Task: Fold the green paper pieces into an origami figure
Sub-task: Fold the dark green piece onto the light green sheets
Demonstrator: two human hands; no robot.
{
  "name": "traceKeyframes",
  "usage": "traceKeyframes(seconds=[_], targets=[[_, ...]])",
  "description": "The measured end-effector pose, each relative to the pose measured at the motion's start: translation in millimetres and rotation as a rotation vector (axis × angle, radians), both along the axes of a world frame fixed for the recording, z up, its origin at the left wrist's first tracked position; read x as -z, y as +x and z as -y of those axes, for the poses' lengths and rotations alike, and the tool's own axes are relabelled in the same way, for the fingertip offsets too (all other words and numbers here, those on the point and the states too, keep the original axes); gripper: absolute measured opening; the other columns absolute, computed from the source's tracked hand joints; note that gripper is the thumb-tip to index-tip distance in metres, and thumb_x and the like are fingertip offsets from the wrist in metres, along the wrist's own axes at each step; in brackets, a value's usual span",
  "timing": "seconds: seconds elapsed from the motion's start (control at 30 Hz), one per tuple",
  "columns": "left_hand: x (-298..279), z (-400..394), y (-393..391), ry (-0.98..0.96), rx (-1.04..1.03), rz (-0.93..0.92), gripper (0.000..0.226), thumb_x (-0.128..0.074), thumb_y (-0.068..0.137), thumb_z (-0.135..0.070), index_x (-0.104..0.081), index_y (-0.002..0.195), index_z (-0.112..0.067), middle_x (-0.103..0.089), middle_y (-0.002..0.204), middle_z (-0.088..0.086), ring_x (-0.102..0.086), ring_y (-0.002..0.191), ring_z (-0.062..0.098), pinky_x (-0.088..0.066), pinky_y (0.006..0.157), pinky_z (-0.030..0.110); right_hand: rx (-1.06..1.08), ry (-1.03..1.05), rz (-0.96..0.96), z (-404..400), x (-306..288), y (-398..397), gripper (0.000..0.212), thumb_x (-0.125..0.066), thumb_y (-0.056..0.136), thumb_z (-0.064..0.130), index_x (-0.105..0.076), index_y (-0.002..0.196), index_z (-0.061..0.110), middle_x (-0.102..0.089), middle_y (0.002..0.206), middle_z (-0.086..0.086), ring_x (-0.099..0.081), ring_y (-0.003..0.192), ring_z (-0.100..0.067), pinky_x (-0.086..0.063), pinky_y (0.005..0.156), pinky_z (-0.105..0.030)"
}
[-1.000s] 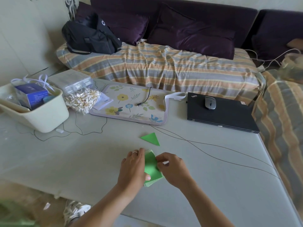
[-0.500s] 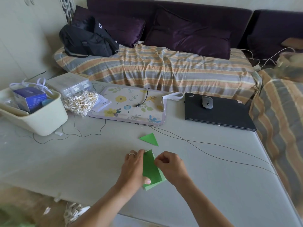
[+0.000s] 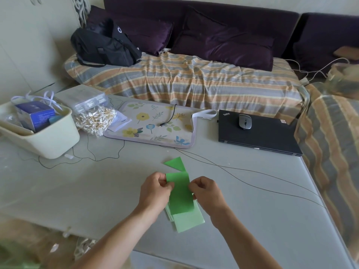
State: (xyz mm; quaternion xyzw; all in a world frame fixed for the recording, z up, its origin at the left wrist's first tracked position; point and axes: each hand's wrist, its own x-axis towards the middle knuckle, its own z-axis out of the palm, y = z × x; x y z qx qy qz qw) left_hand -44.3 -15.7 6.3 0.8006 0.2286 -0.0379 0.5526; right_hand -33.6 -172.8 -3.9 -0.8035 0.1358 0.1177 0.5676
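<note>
Grey tabletop. Left hand and right hand pinch opposite long edges of a dark green paper strip. Pale green sheets lie beneath it. Folded green triangle just beyond. Closed black laptop, grey mouse atop. Floral mat; cream bin.

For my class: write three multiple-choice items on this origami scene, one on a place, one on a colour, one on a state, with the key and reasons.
1. Where does the mouse sit?
A. on the closed laptop
B. in the cream basket
C. on the floral mat

2. What colour is the folded triangle?
A. blue
B. green
C. yellow

3. How is the green strip held?
A. lying untouched
B. by one hand only
C. pinched by both hands, left hand and right hand

Key: 1 A, it rests on the lid; 2 B, plainly green; 3 C, fingers pinch each side edge.
</note>
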Motion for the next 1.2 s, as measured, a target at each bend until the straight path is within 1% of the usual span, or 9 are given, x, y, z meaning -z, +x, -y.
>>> traceKeyframes(seconds=[0.13,0.3,0.57,0.73,0.83,0.93,1.07,1.13,1.2], targets=[[-1.9,1.1,-1.3,-0.046,0.040,-0.002,0.006,-0.072,0.089,-0.014,-0.074,0.084,-0.018,-0.077,0.081,0.000,-0.073,0.072,0.020,-0.062,0.072,0.035,0.017,0.015,0.039,1.5,-2.0,0.9,0.005,-0.072,0.085,0.016,-0.067,0.087,0.015,-0.069,0.080,0.002,-0.061,0.072,-0.014,-0.048,0.065,-0.027],[-3.9,2.8,-0.5,-0.081,-0.004,0.015,0.007,-0.069,0.093,-0.014,-0.072,0.088,-0.017,-0.073,0.077,0.000,-0.066,0.052,0.009,-0.055,0.059,0.024,0.031,0.031,0.040,3.2,-4.3,1.5,0.004,-0.071,0.086,0.016,-0.067,0.086,0.016,-0.070,0.081,0.001,-0.061,0.073,-0.014,-0.047,0.065,-0.025],[-6.8,1.1,0.7,-0.114,0.004,-0.016,0.006,-0.071,0.090,-0.016,-0.076,0.094,-0.017,-0.076,0.077,-0.001,-0.068,0.055,0.011,-0.049,0.061,0.023,0.038,0.052,0.093,5.0,-8.0,0.2,0.005,-0.070,0.087,0.013,-0.065,0.087,0.015,-0.064,0.077,0.005,-0.057,0.070,-0.013,-0.045,0.063,-0.023],[-12.0,2.1,-0.1,-0.187,-0.066,-0.026,0.009,-0.071,0.087,-0.009,-0.071,0.094,-0.015,-0.074,0.079,0.003,-0.065,0.057,0.013,-0.050,0.064,0.027,0.051,0.078,0.107,4.0,-6.7,-0.2,0.007,-0.070,0.085,0.012,-0.066,0.083,0.017,-0.066,0.076,0.003,-0.060,0.071,-0.014,-0.050,0.068,-0.030],[-14.0,1.3,-0.3,-0.184,-0.084,0.001,0.009,-0.070,0.086,-0.007,-0.067,0.089,-0.014,-0.070,0.073,0.004,-0.060,0.053,0.013,-0.049,0.061,0.026,0.026,0.047,0.178,2.5,-8.6,-1.8,0.010,-0.071,0.085,0.009,-0.065,0.081,0.016,-0.066,0.073,0.007,-0.060,0.066,-0.007,-0.048,0.061,-0.019],[-16.1,1.6,-0.4,-0.196,-0.072,0.028,0.009,-0.071,0.088,-0.007,-0.073,0.085,-0.015,-0.073,0.080,0.005,-0.066,0.063,0.014,-0.056,0.067,0.027,-0.049,0.035,0.258,0.4,-11.9,-4.3,0.013,-0.072,0.084,0.006,-0.065,0.079,0.015,-0.066,0.072,0.009,-0.060,0.063,-0.003,-0.045,0.058,-0.013],[-17.8,2.2,1.6,-0.205,-0.063,0.016,0.009,-0.071,0.088,-0.025,-0.076,0.085,-0.019,-0.077,0.083,0.001,-0.073,0.082,0.025,-0.060,0.082,0.040,-0.152,0.039,0.294,-1.1,-13.7,-5.8,0.014,-0.075,0.083,0.007,-0.066,0.081,0.018,-0.071,0.082,0.008,-0.069,0.076,-0.005,-0.049,0.068,-0.014],[-19.4,1.4,2.7,-0.208,-0.048,-0.016,0.029,-0.066,0.081,-0.046,-0.075,0.084,-0.019,-0.077,0.084,0.002,-0.073,0.089,0.030,-0.058,0.088,0.046,-0.188,0.053,0.282,-2.5,-13.5,-6.6,0.013,-0.075,0.083,0.008,-0.067,0.084,0.018,-0.073,0.088,0.006,-0.073,0.082,-0.008,-0.053,0.071,-0.018],[-19.3,0.1,2.9,-0.213,-0.019,-0.032,0.045,-0.061,0.071,-0.062,-0.074,0.084,-0.021,-0.077,0.086,0.000,-0.073,0.091,0.027,-0.058,0.090,0.048,-0.199,0.031,0.285,-4.0,-12.6,-7.2,0.014,-0.075,0.083,0.008,-0.067,0.086,0.018,-0.074,0.091,0.006,-0.073,0.083,-0.009,-0.055,0.072,-0.021]])
